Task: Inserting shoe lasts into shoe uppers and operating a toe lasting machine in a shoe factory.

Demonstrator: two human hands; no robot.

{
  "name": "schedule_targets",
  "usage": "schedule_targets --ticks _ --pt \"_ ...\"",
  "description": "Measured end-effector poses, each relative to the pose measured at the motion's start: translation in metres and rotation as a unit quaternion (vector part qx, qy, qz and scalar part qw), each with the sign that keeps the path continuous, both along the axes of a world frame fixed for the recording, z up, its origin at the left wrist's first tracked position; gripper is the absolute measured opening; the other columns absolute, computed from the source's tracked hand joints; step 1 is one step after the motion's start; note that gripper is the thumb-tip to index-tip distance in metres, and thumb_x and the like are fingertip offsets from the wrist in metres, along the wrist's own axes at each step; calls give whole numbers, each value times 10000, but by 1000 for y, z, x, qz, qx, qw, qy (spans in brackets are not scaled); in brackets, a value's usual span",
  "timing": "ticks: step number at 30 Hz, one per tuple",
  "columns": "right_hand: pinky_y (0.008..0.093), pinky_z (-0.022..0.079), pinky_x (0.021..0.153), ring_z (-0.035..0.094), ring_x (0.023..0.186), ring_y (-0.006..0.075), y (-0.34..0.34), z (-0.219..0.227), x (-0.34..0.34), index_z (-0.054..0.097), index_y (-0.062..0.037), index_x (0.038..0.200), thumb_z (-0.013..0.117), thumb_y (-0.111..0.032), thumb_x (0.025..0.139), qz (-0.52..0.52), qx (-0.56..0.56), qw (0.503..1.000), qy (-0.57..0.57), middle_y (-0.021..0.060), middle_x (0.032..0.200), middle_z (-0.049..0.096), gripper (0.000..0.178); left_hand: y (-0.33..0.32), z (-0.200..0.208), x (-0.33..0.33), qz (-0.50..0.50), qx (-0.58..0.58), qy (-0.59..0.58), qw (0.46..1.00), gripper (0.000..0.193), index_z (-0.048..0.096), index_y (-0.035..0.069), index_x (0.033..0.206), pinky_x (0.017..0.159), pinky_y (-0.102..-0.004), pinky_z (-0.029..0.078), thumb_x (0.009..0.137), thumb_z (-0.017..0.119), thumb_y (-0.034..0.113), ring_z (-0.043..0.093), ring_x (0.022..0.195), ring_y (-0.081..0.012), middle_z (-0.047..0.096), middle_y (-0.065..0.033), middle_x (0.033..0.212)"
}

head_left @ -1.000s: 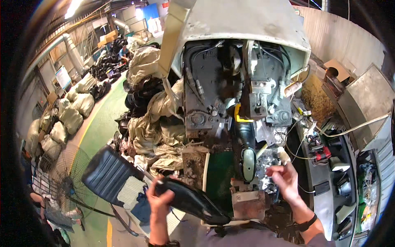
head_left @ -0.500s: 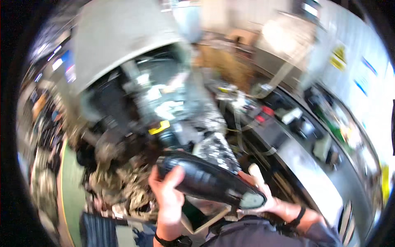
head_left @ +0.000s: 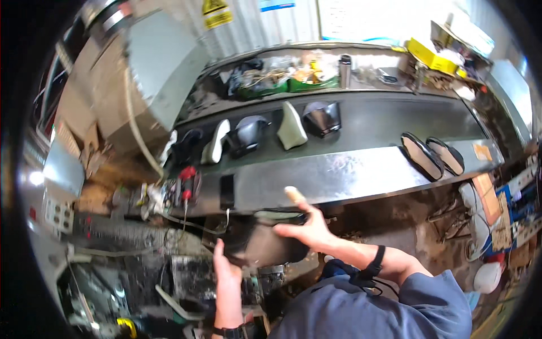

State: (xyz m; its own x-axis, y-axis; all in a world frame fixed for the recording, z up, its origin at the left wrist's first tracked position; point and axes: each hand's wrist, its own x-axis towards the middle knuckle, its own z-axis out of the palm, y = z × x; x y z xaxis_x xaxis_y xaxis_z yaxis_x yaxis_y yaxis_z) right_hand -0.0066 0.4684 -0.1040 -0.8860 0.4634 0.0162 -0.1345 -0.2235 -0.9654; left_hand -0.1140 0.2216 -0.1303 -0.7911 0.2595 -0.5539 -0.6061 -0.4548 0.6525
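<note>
A black shoe (head_left: 271, 246), blurred by motion, is held between my two hands over the near side of the bench, with its broad brownish-grey face turned up. My right hand (head_left: 311, 228) grips its right end; the thumb lies across it, and a pale cover sits on one raised fingertip. At the shoe's left end is my left hand (head_left: 227, 270), thumb up against the edge, its other fingers hidden. Beyond them on the metal bench (head_left: 316, 175) lie a black phone (head_left: 227, 191) and a red-handled tool (head_left: 187, 183).
Pale wedge soles (head_left: 291, 125) and dark shoe pieces (head_left: 247, 134) line the dark conveyor belt (head_left: 372, 121). A pair of black flats (head_left: 422, 155) rests on the bench's right. Behind stand green trays (head_left: 313, 84) and a flask (head_left: 345, 71). A machine (head_left: 84, 296) fills the lower left.
My view has swung right, from the machine and fabric pile to the bench. The shoe stays in my hands but has been turned over, its broad face now showing.
</note>
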Motion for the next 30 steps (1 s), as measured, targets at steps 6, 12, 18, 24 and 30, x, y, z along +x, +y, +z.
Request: schedule_targets --ticks 6,12,18,24,30 --pt "387 524 893 614 1022 247 216 -68 63 546 5 1237 871 -107 689 -303 -259 914 -77 127 1115 629 646 111 -13 -14 -216 -134 145 956 410 496 -23 1345 951 -381 529 997 577 179 640 1112 -281 617 -193 1238" --pt "414 390 1069 469 1267 310 340 -105 155 236 -42 1467 791 -57 762 -627 154 738 -195 181 1375 451 897 109 -69 -35 -314 -321 192 873 396 547 -36 1302 906 -330 537 984 603 193 654 1060 -218 651 -150 1179" --pt "433 501 961 534 1220 291 321 -102 -11 39 -172 1575 733 -145 865 -273 132 940 -154 178 1365 514 993 98 -82 -36 -245 -366 62 896 324 626 -5 1217 834 -273 528 956 655 186 671 948 -150 681 -73 1067" --pt "478 455 991 524 1220 346 363 -155 -177 -220 -401 1506 724 -138 883 -294 -246 911 -150 248 1502 318 1161 121 -53 -51 -262 -383 108 879 359 604 -24 1250 849 -286 534 951 658 169 682 956 -176 681 -101 1098" --pt "253 406 536 433 551 73 377 -138 -189 137 -266 1577 698 35 833 -352 -288 890 21 -9 784 537 980 127 -59 -84 -277 -359 146 879 333 630 -28 1211 785 -251 513 946 668 170 673 924 -140 698 -77 1032"
